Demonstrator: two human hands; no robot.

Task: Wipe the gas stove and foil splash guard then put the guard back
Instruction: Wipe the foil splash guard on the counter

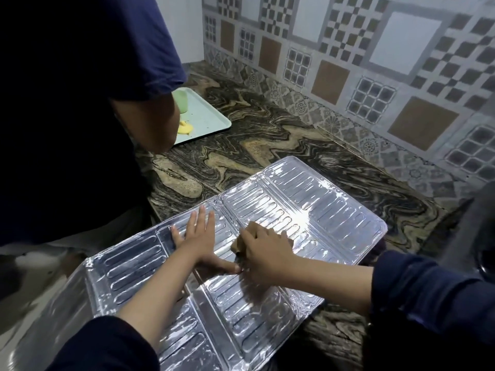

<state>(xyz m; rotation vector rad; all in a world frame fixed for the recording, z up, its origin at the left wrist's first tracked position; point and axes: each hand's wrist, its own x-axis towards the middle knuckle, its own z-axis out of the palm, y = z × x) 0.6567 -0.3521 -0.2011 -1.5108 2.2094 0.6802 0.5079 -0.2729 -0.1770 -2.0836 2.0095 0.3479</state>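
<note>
From the head camera, the foil splash guard (267,236) lies unfolded flat on the marbled counter (267,135), the left hand (199,236) pressing it with straight fingers while the right hand (263,250) grips a brown sponge (238,246) against it, so wiping looks underway and replacing the guard is not yet done.

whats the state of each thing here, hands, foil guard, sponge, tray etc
foil splash guard: unfolded, lying flat on the counter
left hand: fingers straight, pressing the guard down
right hand: gripping the brown sponge
brown sponge: held against the guard, mostly hidden by the hand
tray: flat on the counter, holds a green cup and a yellow smear
green cup: upright, partly hidden by another person's arm
</note>
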